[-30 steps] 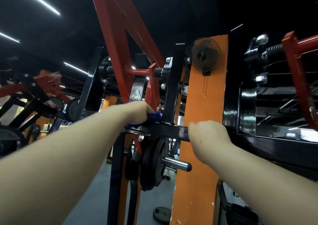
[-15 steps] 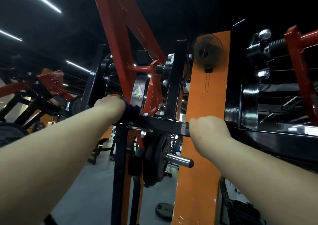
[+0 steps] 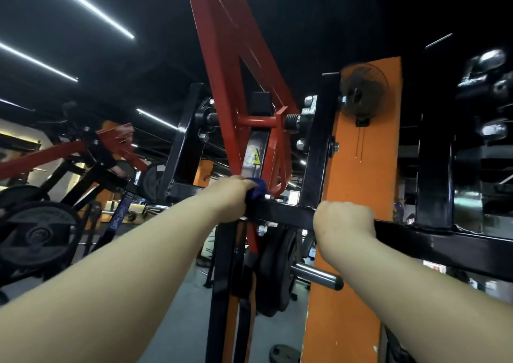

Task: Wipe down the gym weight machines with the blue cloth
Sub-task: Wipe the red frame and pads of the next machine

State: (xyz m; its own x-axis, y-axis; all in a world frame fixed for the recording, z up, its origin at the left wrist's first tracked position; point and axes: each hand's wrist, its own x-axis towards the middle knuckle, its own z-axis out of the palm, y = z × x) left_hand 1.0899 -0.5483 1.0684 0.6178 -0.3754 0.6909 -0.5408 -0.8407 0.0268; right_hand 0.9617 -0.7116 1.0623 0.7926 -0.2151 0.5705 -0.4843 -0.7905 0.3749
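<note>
Two hands (image 3: 230, 193) on black crossbar (image 3: 283, 213)

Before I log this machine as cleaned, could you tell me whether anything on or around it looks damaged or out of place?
Two small things. A lone weight plate lies flat on the floor beside the orange pillar, rather than racked. The pillar's paint is chipped near its lower edge. Otherwise nothing stands out.

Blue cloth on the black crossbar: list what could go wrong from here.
1. The left hand wipes with the blue cloth right under the red lever arm; if that pivots, fingers may get pinched.
2. The cloth could snag on the bolts beside it.
3. The right hand grips the black crossbar; a slip may upset balance.
</note>
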